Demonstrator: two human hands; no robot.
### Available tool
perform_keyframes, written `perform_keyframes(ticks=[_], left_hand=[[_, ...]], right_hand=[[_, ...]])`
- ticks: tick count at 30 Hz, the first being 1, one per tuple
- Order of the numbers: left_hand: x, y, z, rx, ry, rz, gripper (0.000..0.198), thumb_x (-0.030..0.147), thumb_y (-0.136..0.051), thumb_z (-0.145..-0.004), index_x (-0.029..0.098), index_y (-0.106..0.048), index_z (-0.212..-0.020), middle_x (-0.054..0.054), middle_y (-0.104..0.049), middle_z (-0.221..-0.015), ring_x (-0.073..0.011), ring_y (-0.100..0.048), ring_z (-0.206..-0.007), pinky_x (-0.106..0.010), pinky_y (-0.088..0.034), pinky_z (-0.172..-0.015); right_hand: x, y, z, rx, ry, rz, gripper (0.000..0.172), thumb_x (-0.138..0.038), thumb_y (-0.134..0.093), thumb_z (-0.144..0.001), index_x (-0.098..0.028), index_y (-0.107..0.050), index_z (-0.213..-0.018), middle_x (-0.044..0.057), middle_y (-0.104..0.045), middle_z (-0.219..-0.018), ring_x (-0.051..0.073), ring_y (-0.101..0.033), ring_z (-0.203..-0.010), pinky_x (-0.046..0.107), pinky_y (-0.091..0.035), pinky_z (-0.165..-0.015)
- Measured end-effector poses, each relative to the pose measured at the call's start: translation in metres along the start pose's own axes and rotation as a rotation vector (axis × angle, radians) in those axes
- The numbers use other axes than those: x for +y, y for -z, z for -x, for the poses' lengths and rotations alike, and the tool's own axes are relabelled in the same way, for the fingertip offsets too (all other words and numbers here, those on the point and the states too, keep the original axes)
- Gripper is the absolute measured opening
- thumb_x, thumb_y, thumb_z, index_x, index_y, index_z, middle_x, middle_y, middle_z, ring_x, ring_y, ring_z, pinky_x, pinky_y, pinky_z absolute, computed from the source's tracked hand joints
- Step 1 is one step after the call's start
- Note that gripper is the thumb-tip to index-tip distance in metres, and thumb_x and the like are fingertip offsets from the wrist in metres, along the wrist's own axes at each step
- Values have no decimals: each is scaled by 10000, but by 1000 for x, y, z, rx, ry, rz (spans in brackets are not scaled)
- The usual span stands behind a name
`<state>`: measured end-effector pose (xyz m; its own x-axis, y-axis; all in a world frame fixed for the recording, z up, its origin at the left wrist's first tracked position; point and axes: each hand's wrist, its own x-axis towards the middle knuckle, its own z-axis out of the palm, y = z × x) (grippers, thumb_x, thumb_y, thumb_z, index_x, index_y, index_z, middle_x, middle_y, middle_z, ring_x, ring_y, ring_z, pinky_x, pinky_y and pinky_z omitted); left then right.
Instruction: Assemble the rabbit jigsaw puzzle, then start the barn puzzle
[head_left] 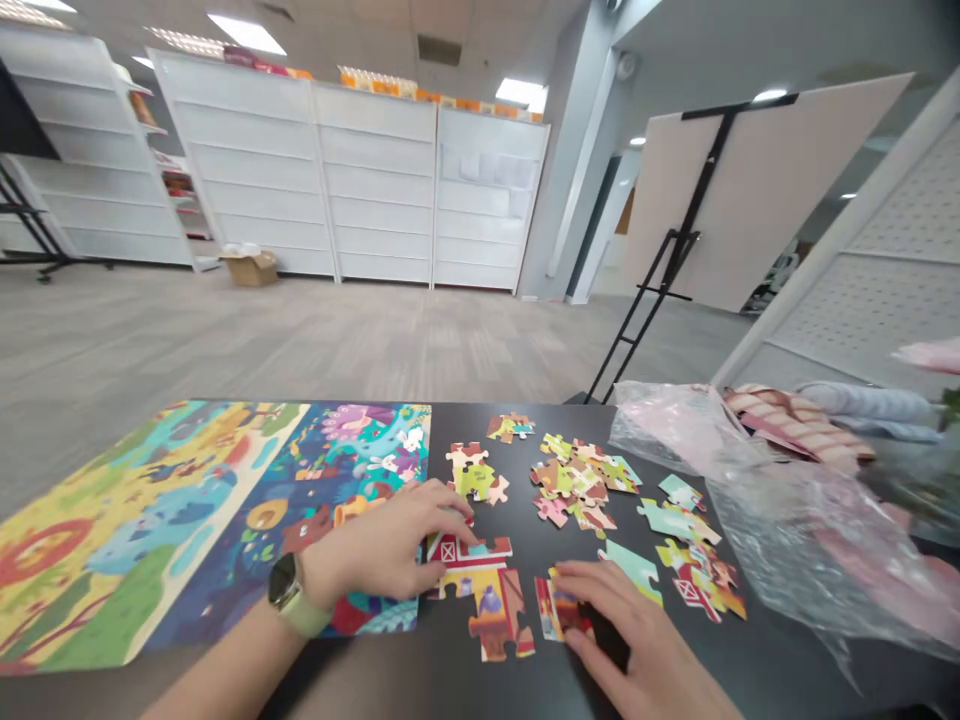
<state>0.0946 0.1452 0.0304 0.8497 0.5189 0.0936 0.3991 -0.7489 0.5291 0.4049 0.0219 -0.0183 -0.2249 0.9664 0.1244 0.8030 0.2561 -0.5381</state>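
Note:
My left hand (401, 535) rests on the dark table at the right edge of a colourful picture sheet. Its thumb and fingers grip the left end of a red-and-white barn puzzle piece (480, 555). Against that piece lie joined yellow and brown pieces (495, 615). Just to their right, my right hand (626, 625) pinches another puzzle piece (551, 608) between thumb and fingers, flat near the table; its right part is hidden under the fingers. A small gap separates it from the joined pieces. A pale blue-green piece (634, 568) lies beyond my right hand.
The illustrated sheet (217, 520) covers the table's left side. Loose puzzle pieces lie in a heap (581, 480) and in smaller groups (472, 475) farther back. Clear plastic wrapping (795, 530) spreads along the right. Past the table stand a black easel (675, 245) and white shelves (375, 180).

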Motion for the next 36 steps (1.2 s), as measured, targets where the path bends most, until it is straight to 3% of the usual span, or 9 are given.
perform_keyframes(ticks=[3,6,11,16,20,27,30,32,36], left_hand=[[0,-2,-3,-33,10,-27,332,201,-725,-833,298,-722,-1151,-42,-624,-1302,-266,-566,-1210,-439,-425,-1086],[1,-7,-6,-25,-10,-22,269,224,-745,-841,289,-737,-1102,-43,-628,-1294,-276,-572,-1215,-480,-363,-1146],[0,-17,-9,4,-26,11,256,263,-743,-858,313,-736,-1108,-35,-613,-1318,-287,-560,-1256,-512,-289,-1197],[-3,-19,-9,14,-58,2,261,274,-752,-853,318,-737,-1110,-28,-620,-1320,-275,-570,-1241,-503,-287,-1199],[-2,-18,-9,21,-51,-20,233,262,-738,-859,312,-739,-1086,-29,-629,-1306,-282,-578,-1219,-522,-306,-1179],[-1,-21,-9,36,-49,-12,198,305,-737,-862,315,-742,-1060,-18,-630,-1288,-274,-582,-1205,-514,-304,-1182],[1,-24,-11,51,-16,-18,218,354,-782,-820,303,-744,-1028,-16,-631,-1263,-281,-590,-1180,-521,-307,-1180],[3,-25,-12,54,4,-19,240,354,-805,-794,291,-740,-1017,-18,-630,-1258,-283,-592,-1174,-522,-305,-1181],[6,-23,-11,30,21,-6,234,327,-795,-804,289,-730,-1025,-21,-622,-1278,-286,-578,-1203,-532,-285,-1192]], right_hand=[[-4,13,3,93,141,98,276,-288,-691,-844,-309,-735,-1115,77,-728,-1168,253,-716,-1048,335,-612,-901],[-25,17,1,192,343,146,276,-178,-705,-808,-277,-722,-1066,59,-737,-1101,198,-734,-966,234,-612,-843],[-63,-21,-19,176,618,85,74,-184,-675,-872,-222,-701,-929,45,-745,-983,157,-711,-914,224,-581,-897],[-61,-49,-30,238,689,238,92,-276,-635,-950,-228,-711,-933,6,-791,-957,193,-712,-984,291,-565,-969],[-50,-58,-26,357,653,202,210,-363,-573,-993,-253,-735,-916,-6,-805,-923,176,-728,-907,260,-578,-918],[-49,-64,-29,321,624,263,186,-391,-600,-978,-273,-716,-894,-39,-803,-944,148,-699,-844,260,-563,-869],[-55,-51,-28,225,642,312,87,-322,-636,-932,-268,-703,-919,-25,-801,-995,182,-690,-880,275,-561,-787],[-52,-34,-23,190,592,303,186,-212,-564,-929,-259,-701,-1047,25,-776,-1122,200,-687,-990,293,-559,-837],[-9,5,-3,389,279,272,342,-128,-449,-937,-253,-676,-1160,79,-712,-1239,219,-654,-1146,353,-549,-949]])
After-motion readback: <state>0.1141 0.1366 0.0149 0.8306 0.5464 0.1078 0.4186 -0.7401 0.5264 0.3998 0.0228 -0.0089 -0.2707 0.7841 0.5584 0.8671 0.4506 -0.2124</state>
